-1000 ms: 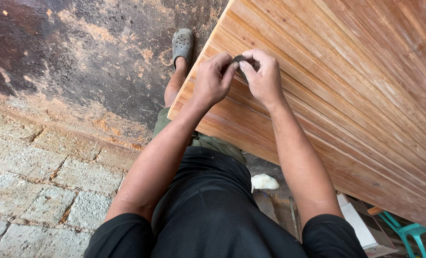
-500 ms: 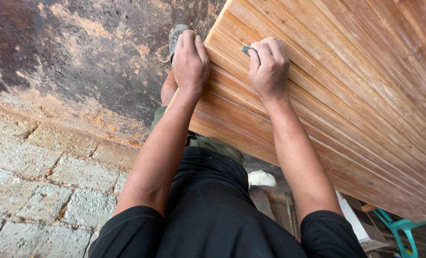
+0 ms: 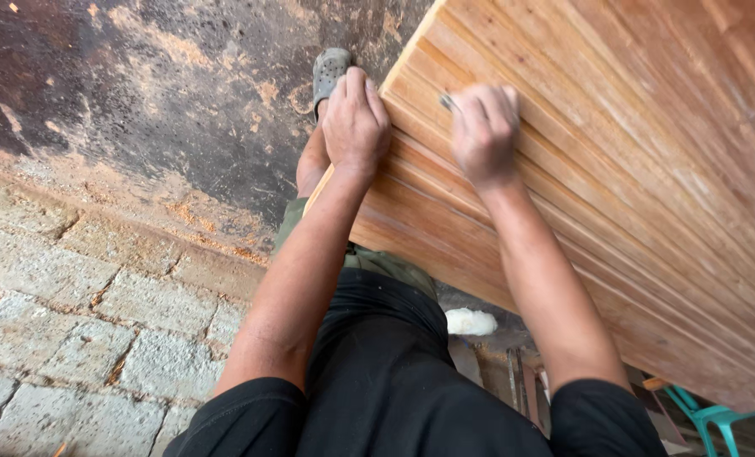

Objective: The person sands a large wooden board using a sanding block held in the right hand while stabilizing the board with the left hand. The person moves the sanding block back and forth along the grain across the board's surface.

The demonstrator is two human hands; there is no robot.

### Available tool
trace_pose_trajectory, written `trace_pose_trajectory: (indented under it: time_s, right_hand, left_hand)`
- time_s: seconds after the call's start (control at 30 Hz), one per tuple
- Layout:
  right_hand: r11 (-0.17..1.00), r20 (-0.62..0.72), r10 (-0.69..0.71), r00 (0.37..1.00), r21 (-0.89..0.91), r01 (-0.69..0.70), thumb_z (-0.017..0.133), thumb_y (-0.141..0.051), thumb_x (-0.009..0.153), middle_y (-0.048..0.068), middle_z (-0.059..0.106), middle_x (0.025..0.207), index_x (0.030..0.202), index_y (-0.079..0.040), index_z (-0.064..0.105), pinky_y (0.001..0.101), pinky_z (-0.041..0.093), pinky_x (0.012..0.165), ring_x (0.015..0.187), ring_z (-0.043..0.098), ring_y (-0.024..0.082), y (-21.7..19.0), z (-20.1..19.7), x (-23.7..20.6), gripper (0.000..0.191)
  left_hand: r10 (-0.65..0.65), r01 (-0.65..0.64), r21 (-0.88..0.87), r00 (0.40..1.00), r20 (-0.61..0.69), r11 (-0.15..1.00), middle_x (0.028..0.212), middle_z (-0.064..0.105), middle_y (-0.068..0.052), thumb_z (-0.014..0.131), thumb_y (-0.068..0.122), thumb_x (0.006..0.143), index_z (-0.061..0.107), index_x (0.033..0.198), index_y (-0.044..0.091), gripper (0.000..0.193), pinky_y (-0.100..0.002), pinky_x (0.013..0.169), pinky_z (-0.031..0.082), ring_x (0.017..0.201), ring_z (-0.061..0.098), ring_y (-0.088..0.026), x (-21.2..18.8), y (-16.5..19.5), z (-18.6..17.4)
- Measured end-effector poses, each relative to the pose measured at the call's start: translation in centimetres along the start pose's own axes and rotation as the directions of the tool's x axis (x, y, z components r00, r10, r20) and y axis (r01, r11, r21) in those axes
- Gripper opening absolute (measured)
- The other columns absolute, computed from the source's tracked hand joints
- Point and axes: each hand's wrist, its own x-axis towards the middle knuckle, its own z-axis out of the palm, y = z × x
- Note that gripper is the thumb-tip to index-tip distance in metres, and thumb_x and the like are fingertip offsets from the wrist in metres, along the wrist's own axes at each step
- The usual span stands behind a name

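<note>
the right hand (image 3: pixel 483 131), clenched on a small grey sanding piece (image 3: pixel 448 102), has slid right along the grooved wooden panel (image 3: pixel 614 195); the left hand (image 3: pixel 354 118) still lies flat, released, bracing its near edge.

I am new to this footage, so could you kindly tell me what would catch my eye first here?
The big ribbed wooden panel fills the upper right, slanting down from the top. Both hands are on its near edge: the left hand lies flat at the corner, and the right hand is closed on a small dark piece pressed to the wood. At upper left lies stained, dusty concrete floor, with a grey clog.
</note>
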Motion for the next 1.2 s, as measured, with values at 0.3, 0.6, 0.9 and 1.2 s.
trace_pose_trajectory:
  time_s: [0.3, 0.6, 0.9, 1.2]
  right_hand:
    - [0.999, -0.012, -0.019, 1.000, 0.040, 0.019, 0.071, 0.000, 0.099, 0.009, 0.061, 0.092, 0.094, -0.004, 0.063, 0.0416, 0.043, 0.080, 0.086, 0.060, 0.027, -1.5, 1.6, 2.0, 0.010]
    - [1.000, 0.042, -0.001, 0.999, 0.030, 0.000, 0.071, 0.000, 0.099, 0.011, 0.060, 0.092, 0.097, -0.002, 0.066, 0.0442, 0.043, 0.078, 0.087, 0.060, 0.030, -1.8, 0.2, 1.8, 0.006]
    - [0.999, 0.027, -0.045, 0.999, 0.008, 0.044, 0.068, 0.002, 0.101, 0.014, 0.059, 0.092, 0.094, 0.001, 0.063, 0.0456, 0.043, 0.076, 0.085, 0.059, 0.033, -1.9, 0.8, 2.0, 0.008]
    - [0.999, 0.029, -0.042, 0.999, 0.010, 0.041, 0.067, 0.003, 0.097, 0.014, 0.062, 0.096, 0.096, -0.001, 0.063, 0.0437, 0.048, 0.078, 0.088, 0.061, 0.032, -3.1, 1.7, 1.8, 0.005]
  left_hand:
    - [-0.024, 0.023, 0.014, 0.999, 0.047, 1.000, 0.097, 0.063, -0.012, 0.047, 0.024, 0.106, 0.053, 0.104, 0.011, 0.014, -0.051, 0.079, 0.051, 0.095, 0.063, -0.037, 0.1, 0.0, -0.4]
    - [-0.018, 0.018, 0.003, 1.000, 0.015, 1.000, 0.096, 0.063, -0.010, 0.047, 0.023, 0.107, 0.052, 0.103, 0.011, 0.013, -0.049, 0.079, 0.053, 0.095, 0.064, -0.034, 0.1, 0.0, -0.1]
    - [-0.036, 0.035, 0.011, 0.999, 0.036, 0.999, 0.095, 0.062, -0.011, 0.050, 0.025, 0.102, 0.052, 0.101, 0.012, 0.013, -0.049, 0.075, 0.053, 0.093, 0.064, -0.034, 0.1, -0.1, 0.1]
    - [-0.014, 0.014, -0.015, 0.999, 0.050, 1.000, 0.099, 0.062, -0.011, 0.049, 0.024, 0.105, 0.053, 0.105, 0.012, 0.013, -0.049, 0.079, 0.053, 0.097, 0.063, -0.034, 0.1, -0.2, -0.2]
